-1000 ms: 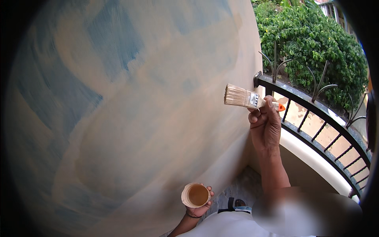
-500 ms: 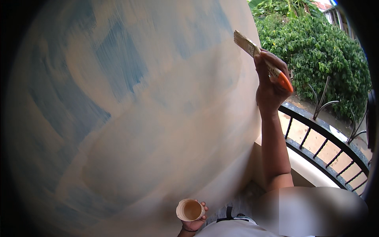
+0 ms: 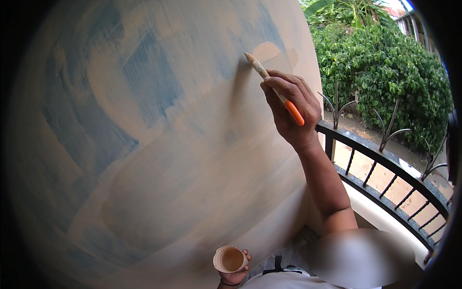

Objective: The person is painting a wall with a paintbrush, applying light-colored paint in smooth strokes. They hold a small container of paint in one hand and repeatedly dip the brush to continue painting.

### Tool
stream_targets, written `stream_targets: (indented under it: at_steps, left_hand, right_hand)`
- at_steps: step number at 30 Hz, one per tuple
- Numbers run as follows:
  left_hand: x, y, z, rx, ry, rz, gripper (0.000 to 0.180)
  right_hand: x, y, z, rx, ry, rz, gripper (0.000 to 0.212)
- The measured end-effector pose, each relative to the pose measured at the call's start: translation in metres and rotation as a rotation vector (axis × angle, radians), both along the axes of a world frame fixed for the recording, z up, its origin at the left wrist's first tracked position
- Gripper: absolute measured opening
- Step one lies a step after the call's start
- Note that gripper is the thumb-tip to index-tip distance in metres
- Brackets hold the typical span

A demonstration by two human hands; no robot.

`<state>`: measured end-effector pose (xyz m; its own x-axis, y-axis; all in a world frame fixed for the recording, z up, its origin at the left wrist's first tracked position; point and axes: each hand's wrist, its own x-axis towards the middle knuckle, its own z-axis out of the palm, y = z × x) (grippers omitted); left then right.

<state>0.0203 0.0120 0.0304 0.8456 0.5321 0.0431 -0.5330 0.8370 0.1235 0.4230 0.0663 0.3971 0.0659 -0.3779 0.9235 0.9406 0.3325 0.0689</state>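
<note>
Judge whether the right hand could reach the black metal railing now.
Probably yes: nothing visible separates the right hand from the black metal railing, though the hand holds an orange-handled paintbrush.

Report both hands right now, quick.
Left hand: closed around a pale cup with tan liquid inside.
Right hand: closed, gripping a paintbrush with an orange handle end.
</note>
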Motion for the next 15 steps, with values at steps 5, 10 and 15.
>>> stream_targets:
  at_steps: [5, 10, 15]
  left_hand:
    - [-0.003, -0.001, -0.004, 0.011, 0.011, 0.026, 0.060]
    - [-0.003, -0.006, 0.000, 0.040, -0.012, 0.061, 0.060]
    - [-0.002, 0.005, -0.013, 0.072, -0.005, 0.006, 0.070]
  right_hand:
    - [0.049, 0.002, 0.017, 0.029, 0.228, -0.056, 0.012]
    - [0.017, 0.010, 0.010, -0.076, 0.098, 0.085, 0.013]
    - [0.005, -0.009, 0.017, -0.014, 0.085, 0.172, 0.012]
